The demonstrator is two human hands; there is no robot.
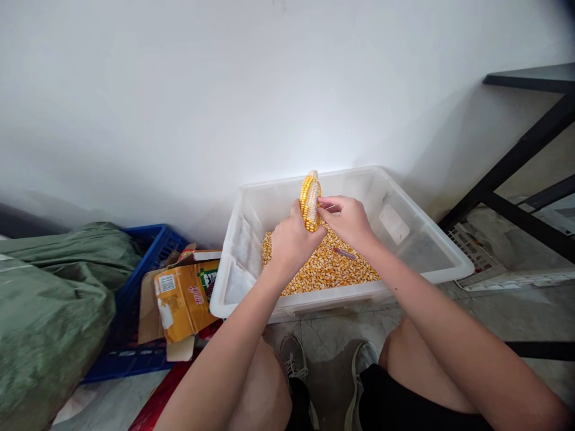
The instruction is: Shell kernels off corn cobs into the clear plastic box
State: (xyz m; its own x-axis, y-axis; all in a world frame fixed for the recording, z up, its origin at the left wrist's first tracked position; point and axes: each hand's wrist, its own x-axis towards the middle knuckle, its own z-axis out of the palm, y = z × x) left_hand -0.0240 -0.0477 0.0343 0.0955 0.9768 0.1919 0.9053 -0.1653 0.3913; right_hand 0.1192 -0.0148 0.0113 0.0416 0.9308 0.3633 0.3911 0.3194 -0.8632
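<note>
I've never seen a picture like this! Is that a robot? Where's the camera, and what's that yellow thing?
No robot here, just a person's two bare hands. The camera sits on the person's head, looking forward and down, so you see their own arms and knees.

The left hand grips an ear of corn; one pale strip has no kernels. The right hand's fingertips are at its side. Below, loose corn kernels cover the bottom of a big see-through bin. Beside it are a cardboard box and a blue crate.
</note>
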